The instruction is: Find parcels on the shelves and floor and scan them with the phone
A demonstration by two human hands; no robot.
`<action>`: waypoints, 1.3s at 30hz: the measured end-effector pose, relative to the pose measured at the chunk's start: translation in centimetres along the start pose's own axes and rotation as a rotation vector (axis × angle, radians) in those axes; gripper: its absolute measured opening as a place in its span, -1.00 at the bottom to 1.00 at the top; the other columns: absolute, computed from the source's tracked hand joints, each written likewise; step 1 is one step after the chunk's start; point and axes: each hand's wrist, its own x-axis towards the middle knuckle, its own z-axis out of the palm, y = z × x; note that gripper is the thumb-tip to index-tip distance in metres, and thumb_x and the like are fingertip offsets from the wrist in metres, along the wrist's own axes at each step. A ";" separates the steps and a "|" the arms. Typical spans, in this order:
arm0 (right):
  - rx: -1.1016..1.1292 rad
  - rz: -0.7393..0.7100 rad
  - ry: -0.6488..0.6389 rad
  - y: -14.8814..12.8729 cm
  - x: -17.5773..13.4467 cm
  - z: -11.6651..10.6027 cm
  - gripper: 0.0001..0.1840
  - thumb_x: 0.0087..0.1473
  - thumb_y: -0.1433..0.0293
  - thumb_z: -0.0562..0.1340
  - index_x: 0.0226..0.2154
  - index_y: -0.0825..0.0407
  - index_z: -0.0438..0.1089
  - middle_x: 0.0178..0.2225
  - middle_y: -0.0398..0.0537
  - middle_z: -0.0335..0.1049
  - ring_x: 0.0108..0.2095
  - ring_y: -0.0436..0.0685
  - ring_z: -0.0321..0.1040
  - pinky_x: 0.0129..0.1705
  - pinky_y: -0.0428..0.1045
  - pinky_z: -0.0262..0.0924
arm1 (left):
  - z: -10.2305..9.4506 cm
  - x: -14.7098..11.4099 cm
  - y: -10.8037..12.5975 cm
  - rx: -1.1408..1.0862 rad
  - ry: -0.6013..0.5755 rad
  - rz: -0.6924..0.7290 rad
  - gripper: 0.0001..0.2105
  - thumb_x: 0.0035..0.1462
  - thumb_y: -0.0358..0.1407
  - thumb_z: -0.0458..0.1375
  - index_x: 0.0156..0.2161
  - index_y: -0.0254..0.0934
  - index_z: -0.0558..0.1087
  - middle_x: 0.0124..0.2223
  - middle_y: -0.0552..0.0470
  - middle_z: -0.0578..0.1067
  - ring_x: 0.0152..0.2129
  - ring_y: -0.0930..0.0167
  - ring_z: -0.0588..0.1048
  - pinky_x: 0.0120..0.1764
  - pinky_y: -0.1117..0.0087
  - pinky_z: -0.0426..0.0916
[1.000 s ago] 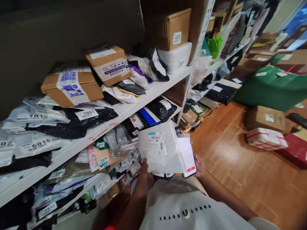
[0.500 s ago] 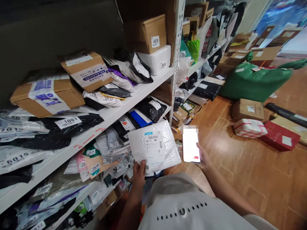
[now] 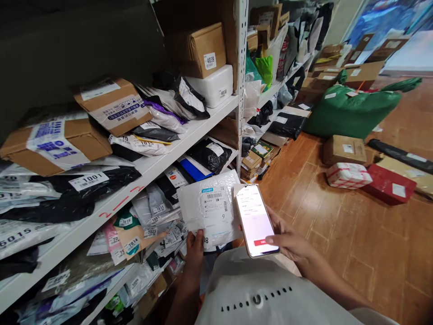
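Observation:
My left hand (image 3: 195,247) pinches the lower left corner of a white plastic mailer (image 3: 208,212) with a printed shipping label on its face. In my right hand (image 3: 287,237) is a smartphone (image 3: 255,221), its lit screen facing me. The right thumb lies on or just over a red button low on that screen. The phone covers the right side of the mailer. Whether the two touch I cannot tell.
On my left, a white shelf (image 3: 158,162) bears cartons, a white foam box (image 3: 213,85) and many numbered bags. To the right, a green sack (image 3: 348,110), a brown box (image 3: 345,151), a red-and-white parcel (image 3: 348,175) and a red box (image 3: 390,184) rest on the wooden floor.
The phone has come left and nearer, tilting and now overlapping the mailer. My right thumb has moved onto the lower screen. The left hand still holds the mailer; the view has shifted slightly.

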 end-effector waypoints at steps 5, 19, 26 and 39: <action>-0.121 -0.032 -0.049 0.3 0.1 0.5 0.08 -0.14 0.52 0.40 0.29 -0.21 -0.16 0.12 0.01 0.36 0.01 0.19 0.37 -0.07 0.04 0.30 | -0.1 0.0 0.6 -0.022 0.012 0.027 -0.50 -0.27 0.14 0.30 -0.33 -0.20 0.40 -0.31 0.03 0.51 -0.32 0.37 0.47 -0.23 0.38 0.37; -0.180 -0.111 -0.100 0.6 0.8 0.8 0.17 -0.07 0.43 0.40 0.32 -0.20 -0.40 0.20 0.08 0.22 0.07 0.24 0.31 0.04 0.16 0.21 | 0.1 -0.2 1.4 -0.113 0.006 -0.042 -0.51 -0.30 0.08 0.36 -0.43 -0.27 0.35 -0.44 0.07 0.47 -0.46 0.41 0.43 -0.40 0.42 0.34; -0.224 -0.129 -0.106 0.2 0.8 0.9 0.09 -0.09 0.42 0.40 0.30 -0.17 -0.27 0.17 0.05 0.24 0.06 0.23 0.30 0.04 0.14 0.19 | 0.0 0.9 0.1 -0.131 0.026 -0.063 -0.50 -0.38 0.05 0.39 -0.46 -0.26 0.34 -0.49 0.09 0.43 -0.51 0.42 0.40 -0.46 0.44 0.31; -0.225 -0.158 -0.089 0.2 0.6 0.8 0.04 -0.13 0.47 0.42 0.27 -0.14 -0.15 0.17 0.01 0.23 0.05 0.18 0.28 0.02 0.07 0.18 | 0.7 0.2 0.7 -0.167 0.003 0.001 -0.55 -0.27 0.00 0.39 -0.44 -0.30 0.36 -0.47 0.13 0.47 -0.50 0.49 0.42 -0.41 0.51 0.34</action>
